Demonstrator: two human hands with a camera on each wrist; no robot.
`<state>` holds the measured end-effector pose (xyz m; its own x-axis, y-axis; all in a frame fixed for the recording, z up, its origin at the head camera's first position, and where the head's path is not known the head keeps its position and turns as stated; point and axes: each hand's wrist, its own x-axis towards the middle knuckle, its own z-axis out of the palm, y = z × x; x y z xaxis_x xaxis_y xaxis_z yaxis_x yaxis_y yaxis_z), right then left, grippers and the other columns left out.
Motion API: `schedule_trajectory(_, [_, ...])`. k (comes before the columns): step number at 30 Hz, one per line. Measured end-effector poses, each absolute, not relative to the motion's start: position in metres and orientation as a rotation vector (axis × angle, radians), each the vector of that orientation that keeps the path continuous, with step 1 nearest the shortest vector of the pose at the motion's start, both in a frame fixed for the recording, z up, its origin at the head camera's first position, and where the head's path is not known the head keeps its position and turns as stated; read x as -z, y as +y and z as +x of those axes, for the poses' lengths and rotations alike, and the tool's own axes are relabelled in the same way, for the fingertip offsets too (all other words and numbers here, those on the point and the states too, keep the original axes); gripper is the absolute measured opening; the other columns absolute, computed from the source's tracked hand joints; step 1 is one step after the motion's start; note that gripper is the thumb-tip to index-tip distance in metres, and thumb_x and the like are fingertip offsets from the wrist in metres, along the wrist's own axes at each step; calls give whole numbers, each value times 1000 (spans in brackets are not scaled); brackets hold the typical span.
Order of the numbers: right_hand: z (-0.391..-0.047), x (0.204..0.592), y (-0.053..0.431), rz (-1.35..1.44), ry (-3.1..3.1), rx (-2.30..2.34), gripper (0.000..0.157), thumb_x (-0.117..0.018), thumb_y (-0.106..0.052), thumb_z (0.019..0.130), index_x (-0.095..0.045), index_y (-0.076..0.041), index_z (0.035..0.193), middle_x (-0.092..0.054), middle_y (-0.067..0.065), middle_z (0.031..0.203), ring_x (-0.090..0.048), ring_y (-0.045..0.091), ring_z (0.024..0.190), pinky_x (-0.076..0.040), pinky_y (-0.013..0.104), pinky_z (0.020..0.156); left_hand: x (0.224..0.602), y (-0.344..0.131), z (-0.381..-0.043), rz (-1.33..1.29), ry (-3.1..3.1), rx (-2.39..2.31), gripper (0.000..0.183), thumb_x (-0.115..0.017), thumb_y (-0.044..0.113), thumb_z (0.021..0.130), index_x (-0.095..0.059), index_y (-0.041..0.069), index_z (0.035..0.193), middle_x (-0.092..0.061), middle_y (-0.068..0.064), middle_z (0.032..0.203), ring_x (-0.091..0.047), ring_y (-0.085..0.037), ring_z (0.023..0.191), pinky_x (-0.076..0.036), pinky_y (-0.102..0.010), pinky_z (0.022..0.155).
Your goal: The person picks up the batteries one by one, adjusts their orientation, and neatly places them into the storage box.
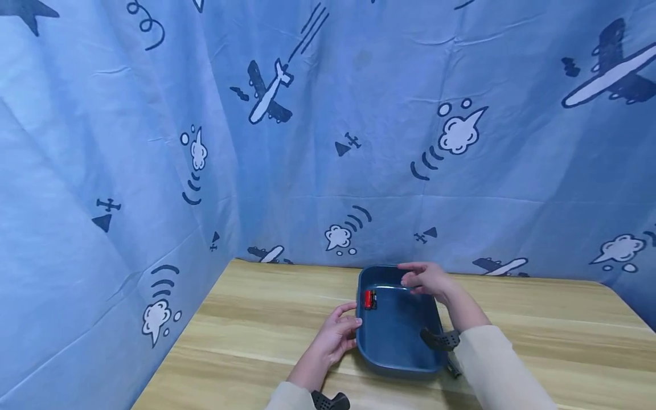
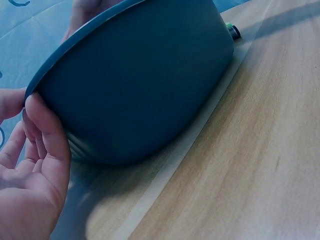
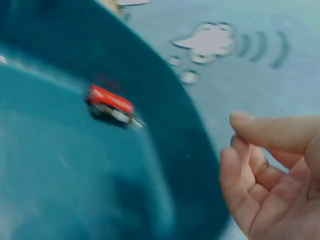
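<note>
A dark blue rectangular basin (image 1: 405, 336) with rounded corners stands between the two hands. At its left side, the left hand (image 1: 335, 336) pinches the rim between thumb and fingers; the left wrist view shows this hand (image 2: 42, 160) at the rim against the outer wall (image 2: 135, 85). A small red item (image 1: 368, 299) with dark and silvery parts lies inside by the left wall; the right wrist view blurs this red item (image 3: 112, 102). Over the far right rim hovers the right hand (image 1: 427, 280), its fingers loosely bent and holding nothing, as the right wrist view of that hand (image 3: 270, 170) confirms.
A small dark object (image 1: 453, 367) lies on the wooden table (image 1: 553, 330) beside the basin's near right corner. In the left wrist view its ridged black end (image 2: 234, 32) pokes out past the basin. A blue patterned curtain (image 1: 328, 142) hangs behind the table and along the left.
</note>
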<state>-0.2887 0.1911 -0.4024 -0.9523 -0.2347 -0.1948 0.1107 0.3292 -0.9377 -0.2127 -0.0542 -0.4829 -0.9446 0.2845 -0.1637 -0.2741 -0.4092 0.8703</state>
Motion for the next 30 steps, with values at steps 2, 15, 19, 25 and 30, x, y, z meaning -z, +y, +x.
schedule_trajectory(2, [-286, 401, 212, -156, 2302, 1684, 48, -56, -4, 90, -41, 7, 134, -61, 8, 94, -58, 24, 93, -50, 42, 82, 484, -56, -211, 14, 1473, -2388, 47, -59, 3, 85, -44, 5, 130, -60, -9, 93, -60, -15, 77, -53, -26, 60])
schedule_trajectory(15, [-249, 444, 329, -385, 2316, 1352, 60, -70, -10, 79, -45, 8, 130, -53, 26, 121, -53, 32, 106, -49, 36, 76, 480, -61, -214, 35, 1496, -2387, 50, -57, 3, 87, -40, 3, 133, -62, -11, 96, -62, -15, 76, -54, -27, 61])
schedule_trajectory(19, [-238, 450, 336, -500, 2343, 1246, 64, -73, -12, 75, -47, 3, 131, -47, 28, 127, -45, 41, 114, -44, 40, 86, 479, -60, -213, 30, 1485, -2389, 51, -57, 2, 86, -39, 3, 133, -63, -8, 92, -62, -14, 75, -54, -28, 61])
schedule_trajectory(25, [-233, 450, 326, -644, 2418, 1112, 71, -78, -11, 66, -49, 2, 129, -49, 20, 117, -44, 33, 103, -38, 44, 85, 479, -57, -212, 42, 1481, -2379, 53, -58, 3, 85, -38, 1, 134, -64, -8, 92, -61, -15, 75, -53, -27, 59])
schedule_trajectory(30, [-232, 448, 319, -601, 2453, 1049, 72, -80, -8, 60, -54, -1, 126, -47, 16, 113, -42, 33, 101, -37, 52, 85, 481, -53, -212, 37, 1484, -2361, 53, -57, 3, 86, -38, 2, 135, -63, -10, 94, -61, -15, 76, -52, -26, 59])
